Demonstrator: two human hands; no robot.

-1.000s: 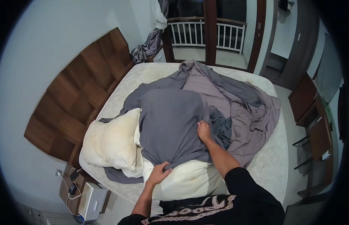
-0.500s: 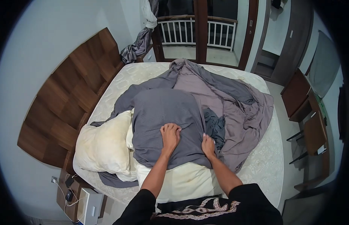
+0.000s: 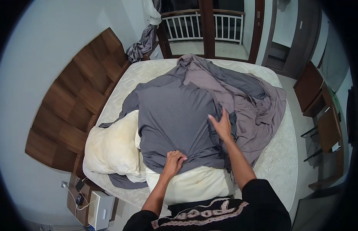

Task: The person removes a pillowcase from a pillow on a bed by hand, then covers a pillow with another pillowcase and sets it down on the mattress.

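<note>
A dark grey pillowcase [image 3: 175, 115] covers most of a cream pillow [image 3: 190, 184], whose bare end sticks out toward my body. Near that end, my left hand [image 3: 174, 163] is closed on the cloth, drawing creases into it. My right hand [image 3: 222, 125] is at the pillowcase's right side, thumb and fingers spread apart. Whether its fingertips touch the cloth I cannot tell. Just beyond it lies a bunched dark cloth [image 3: 233, 125], partly hidden by the hand and arm.
A grey-mauve duvet cover [image 3: 259, 127] lies crumpled across the bare mattress [image 3: 277, 179]. Stained cream pillows [image 3: 113, 146] are stacked by the wooden headboard [image 3: 73, 104]. A nightstand [image 3: 102, 211] with cables stands at lower left. Along the right wall is a desk [image 3: 333, 154] with a chair.
My left hand has moved down toward the pillowcase's near edge and gripped the cloth. My right hand has let go of the right edge, moved farther away and spread its fingers.
</note>
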